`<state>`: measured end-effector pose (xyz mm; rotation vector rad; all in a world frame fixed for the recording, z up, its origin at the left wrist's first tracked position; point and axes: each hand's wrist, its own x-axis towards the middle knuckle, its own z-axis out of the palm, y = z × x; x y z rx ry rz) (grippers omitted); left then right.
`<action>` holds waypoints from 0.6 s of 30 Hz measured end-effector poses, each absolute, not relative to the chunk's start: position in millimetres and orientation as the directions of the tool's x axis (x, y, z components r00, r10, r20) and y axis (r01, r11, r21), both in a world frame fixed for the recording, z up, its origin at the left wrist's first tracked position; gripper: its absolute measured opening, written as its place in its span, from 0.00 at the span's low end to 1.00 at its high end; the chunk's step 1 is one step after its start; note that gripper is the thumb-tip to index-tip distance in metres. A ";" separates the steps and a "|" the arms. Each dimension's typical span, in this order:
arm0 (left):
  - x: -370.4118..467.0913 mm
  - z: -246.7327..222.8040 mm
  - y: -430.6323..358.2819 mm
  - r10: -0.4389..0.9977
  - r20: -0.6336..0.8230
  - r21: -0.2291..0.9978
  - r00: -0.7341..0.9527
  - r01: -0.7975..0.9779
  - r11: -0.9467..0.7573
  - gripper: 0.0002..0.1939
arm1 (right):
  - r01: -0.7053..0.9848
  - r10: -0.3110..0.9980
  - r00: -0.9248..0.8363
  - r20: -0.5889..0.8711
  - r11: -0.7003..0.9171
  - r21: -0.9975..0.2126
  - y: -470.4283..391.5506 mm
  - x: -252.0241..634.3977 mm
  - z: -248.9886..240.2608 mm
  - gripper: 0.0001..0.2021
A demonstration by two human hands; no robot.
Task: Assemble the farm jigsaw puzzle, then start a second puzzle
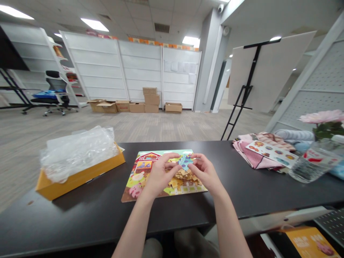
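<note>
Between my two hands are blue patterned jigsaw puzzle pieces [185,162], held up by the fingertips. My left hand [164,171] pinches their left side with thumb and fingers. On the right side, my right hand [203,171] grips them the same way. Just below lies a heap of loose wooden puzzle pieces [176,182], mostly showing tan backs. The heap rests on a colourful farm-picture board [137,176] with a red barn and animals. My hands hide part of the board and of the heap.
At the left of the black table [102,211] stands a yellow box [88,175] with clear plastic wrapping [80,152]. To the right lie folded cloths [249,154], a sticker sheet [271,153] and a plastic bottle [311,165] beside a pink flower [322,117].
</note>
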<state>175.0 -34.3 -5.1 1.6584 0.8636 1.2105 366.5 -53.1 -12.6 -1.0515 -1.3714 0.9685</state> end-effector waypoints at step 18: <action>157.2 -9.3 -34.1 0.844 0.269 0.941 0.463 0.058 -0.332 0.26 | 0.126 0.955 0.009 0.295 0.292 -0.948 -49.0 357.1 -15.9 0.18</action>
